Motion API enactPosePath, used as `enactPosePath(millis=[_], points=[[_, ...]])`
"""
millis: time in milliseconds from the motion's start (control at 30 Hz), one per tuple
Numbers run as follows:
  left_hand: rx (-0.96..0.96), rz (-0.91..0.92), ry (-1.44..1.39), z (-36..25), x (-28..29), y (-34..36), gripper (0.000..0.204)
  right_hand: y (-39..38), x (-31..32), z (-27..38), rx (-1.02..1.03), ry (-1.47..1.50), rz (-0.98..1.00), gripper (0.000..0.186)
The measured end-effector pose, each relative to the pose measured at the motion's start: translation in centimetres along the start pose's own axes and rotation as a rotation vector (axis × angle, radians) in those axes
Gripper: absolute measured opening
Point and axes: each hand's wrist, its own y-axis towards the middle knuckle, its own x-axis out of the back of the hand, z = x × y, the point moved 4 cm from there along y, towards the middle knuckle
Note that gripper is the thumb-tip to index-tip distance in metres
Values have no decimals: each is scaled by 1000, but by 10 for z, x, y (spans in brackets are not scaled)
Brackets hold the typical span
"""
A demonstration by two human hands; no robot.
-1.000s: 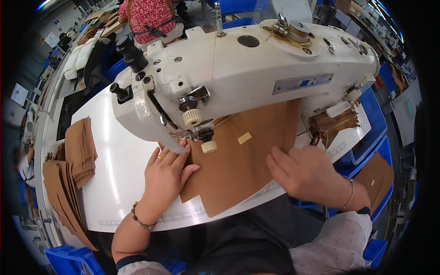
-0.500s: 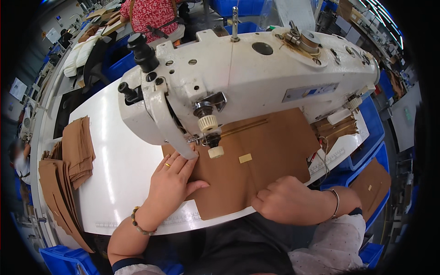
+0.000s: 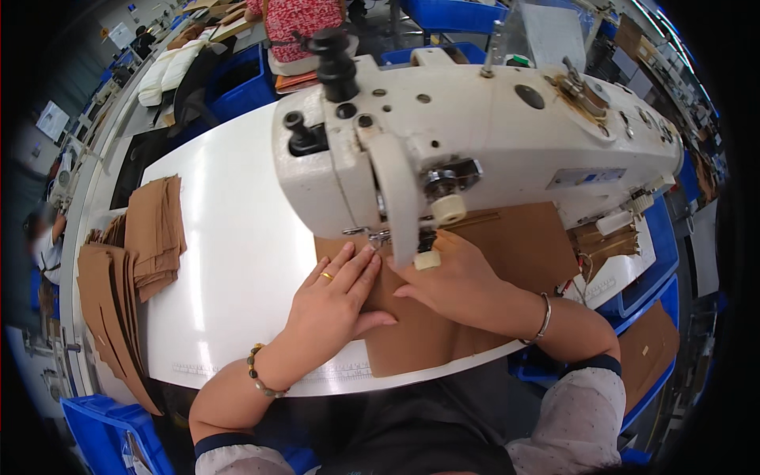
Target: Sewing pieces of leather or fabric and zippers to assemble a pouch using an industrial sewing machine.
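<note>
A brown fabric panel (image 3: 412, 336) lies under the head of a white sewing machine (image 3: 507, 134). My left hand (image 3: 336, 294) rests flat on the panel's left part, fingers stretched toward the presser foot (image 3: 380, 236) and thumb out to the side. My right hand (image 3: 459, 281) lies on the panel just right of the needle area, its thumb and forefinger apart and pointing at my left hand. A cream knob (image 3: 427, 260) and the machine head cover some of its fingertips. The needle itself cannot be made out.
Stacked brown fabric pieces (image 3: 154, 237) lie on the table's left side, with more pieces (image 3: 111, 309) hanging over the edge. Further brown strips (image 3: 606, 244) sit at the right. Blue bins (image 3: 119, 431) stand around the table. A person in red (image 3: 301, 28) sits beyond.
My right hand has moved from the panel's near edge, where its fingers were curled, up beside the needle area. My left hand stays flat on the panel. The whole view has shifted.
</note>
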Motion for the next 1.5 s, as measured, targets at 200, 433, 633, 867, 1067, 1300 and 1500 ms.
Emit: enactPosePath(millis=[200, 433, 633, 867, 1067, 1300, 1500], points=[[15, 30, 11, 2, -3, -1, 80, -5, 2, 3, -19, -80, -43, 40], [15, 8, -25, -1, -2, 2, 80, -4, 5, 2, -72, -39, 2, 38], [43, -14, -30, -7, -6, 3, 79, -4, 3, -3, -53, -14, -2, 33], [51, -36, 0, -7, -3, 4, 81, -4, 1, -1, -42, -26, -14, 30], [37, -40, 28, -6, -2, 8, 80, -2, 2, -2, -19, -55, -22, 31], [49, -53, 26, -3, -3, 11, 80, 4, -1, -5, -45, -65, -29, 31], [102, 13, -19, 1, -7, 13, 80, 3, -1, -6, -32, -83, -31, 34]])
